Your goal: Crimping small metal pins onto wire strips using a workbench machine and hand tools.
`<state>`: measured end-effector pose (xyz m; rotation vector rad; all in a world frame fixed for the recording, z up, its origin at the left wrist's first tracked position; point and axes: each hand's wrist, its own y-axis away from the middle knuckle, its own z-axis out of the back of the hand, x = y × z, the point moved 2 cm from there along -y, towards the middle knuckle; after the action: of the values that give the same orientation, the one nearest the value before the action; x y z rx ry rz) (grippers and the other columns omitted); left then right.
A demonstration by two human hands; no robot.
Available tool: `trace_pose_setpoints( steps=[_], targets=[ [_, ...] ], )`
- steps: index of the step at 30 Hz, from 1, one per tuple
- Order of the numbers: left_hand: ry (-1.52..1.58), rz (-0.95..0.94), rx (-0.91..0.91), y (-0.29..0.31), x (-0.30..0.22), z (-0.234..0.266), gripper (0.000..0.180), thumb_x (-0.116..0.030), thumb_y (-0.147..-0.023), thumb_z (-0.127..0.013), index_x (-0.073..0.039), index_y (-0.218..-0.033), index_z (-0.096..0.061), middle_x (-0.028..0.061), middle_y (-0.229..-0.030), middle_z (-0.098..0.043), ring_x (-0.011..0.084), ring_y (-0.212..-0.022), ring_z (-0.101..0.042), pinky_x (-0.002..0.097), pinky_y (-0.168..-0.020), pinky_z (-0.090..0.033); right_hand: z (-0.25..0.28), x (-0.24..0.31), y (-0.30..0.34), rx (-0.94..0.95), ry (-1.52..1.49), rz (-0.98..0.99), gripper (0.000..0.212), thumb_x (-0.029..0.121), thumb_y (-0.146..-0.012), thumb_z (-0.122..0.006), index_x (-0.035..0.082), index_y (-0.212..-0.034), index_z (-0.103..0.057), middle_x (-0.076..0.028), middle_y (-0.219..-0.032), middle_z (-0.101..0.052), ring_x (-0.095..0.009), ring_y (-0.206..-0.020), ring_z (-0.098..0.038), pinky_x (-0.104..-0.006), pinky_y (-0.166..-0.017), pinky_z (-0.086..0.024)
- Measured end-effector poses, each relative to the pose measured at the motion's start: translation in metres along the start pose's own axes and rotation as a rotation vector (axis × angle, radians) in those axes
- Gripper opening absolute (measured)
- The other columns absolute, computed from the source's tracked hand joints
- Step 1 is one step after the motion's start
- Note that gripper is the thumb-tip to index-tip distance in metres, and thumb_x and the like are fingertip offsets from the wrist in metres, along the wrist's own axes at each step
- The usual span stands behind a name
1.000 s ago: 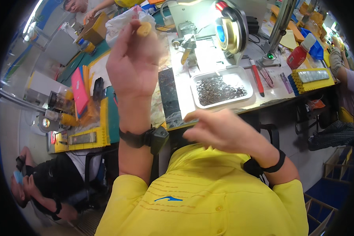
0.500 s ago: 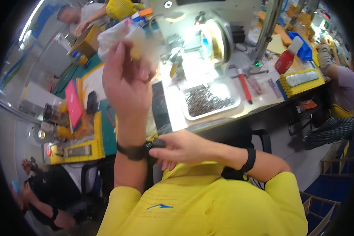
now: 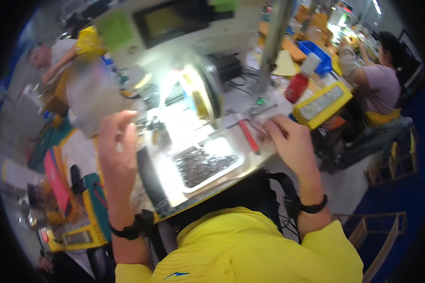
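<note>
My left hand is raised over the left of the bench, its fingers bent and smeared by motion. Beside its fingertips is a large, blurred, whitish translucent bag; I cannot tell whether the hand holds it. My right hand hovers at the bench's right side with fingers bent and apart. Its fingertips are near a blurred pinkish tool and a red-handled tool. Between my hands lies a white tray of many small dark metal pieces. Black bands circle both wrists.
A bright lamp lights a round yellow-rimmed reel behind the tray. At right are a red bottle, a yellow case, a blue bin and a metal post. A seated person works beyond; another is at far left.
My right hand has left the band on my left wrist and moved right across the bench. My left hand has lowered. The view has shifted, showing the screen behind the bench.
</note>
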<state>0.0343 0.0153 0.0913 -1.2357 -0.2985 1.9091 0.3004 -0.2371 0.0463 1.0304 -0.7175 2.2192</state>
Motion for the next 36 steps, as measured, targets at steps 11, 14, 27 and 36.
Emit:
trace_pose_setpoints(
  steps=[11, 14, 27, 36],
  targets=[
    [-0.376, -0.333, 0.02, -0.009, 0.016, -0.018, 0.016, 0.006, -0.093, -0.072, -0.003, -0.107, -0.071, 0.0156, -0.108, -0.066, 0.0343, -0.105, -0.064, 0.0426, -0.093, -0.051, -0.04, -0.042, -0.026, -0.01, 0.341, 0.139, 0.027, 0.022, -0.099, -0.074, 0.004, -0.12, -0.072, -0.02, -0.1, -0.073, -0.039, -0.092, -0.074, -0.0465, -0.083, -0.058],
    [-0.332, -0.372, 0.008, -0.015, 0.016, -0.031, 0.013, 0.006, -0.094, -0.072, -0.002, -0.104, -0.069, 0.0157, -0.104, -0.064, 0.0356, -0.101, -0.064, 0.0434, -0.091, -0.051, -0.009, -0.016, -0.019, 0.023, 0.13, -0.037, 0.02, 0.019, -0.11, -0.062, 0.002, -0.119, -0.068, -0.009, -0.086, -0.066, -0.02, -0.076, -0.065, -0.0365, -0.071, -0.051],
    [-0.264, -0.402, 0.236, -0.018, -0.008, -0.008, 0.009, -0.002, -0.09, -0.068, 0.004, -0.096, -0.067, 0.0147, -0.108, -0.06, 0.037, -0.108, -0.056, 0.047, -0.096, -0.047, -0.12, 0.091, 0.022, 0.612, -0.95, -0.293, 0.037, 0.028, -0.121, -0.048, 0.0, -0.136, -0.068, 0.008, -0.086, -0.053, 0.001, -0.063, -0.037, -0.0183, -0.057, -0.027],
    [-0.035, 0.004, 0.147, -0.004, -0.019, -0.018, 0.004, 0.0, -0.1, -0.069, 0.0, -0.102, -0.066, 0.0055, -0.093, -0.054, 0.0167, -0.08, -0.049, 0.0296, -0.073, -0.041, -0.152, 0.09, 0.007, 0.507, -1.241, -0.432, 0.035, 0.027, -0.119, -0.046, -0.002, -0.113, -0.065, 0.007, -0.078, -0.041, -0.003, -0.059, -0.031, -0.0227, -0.053, -0.024]
  ],
)
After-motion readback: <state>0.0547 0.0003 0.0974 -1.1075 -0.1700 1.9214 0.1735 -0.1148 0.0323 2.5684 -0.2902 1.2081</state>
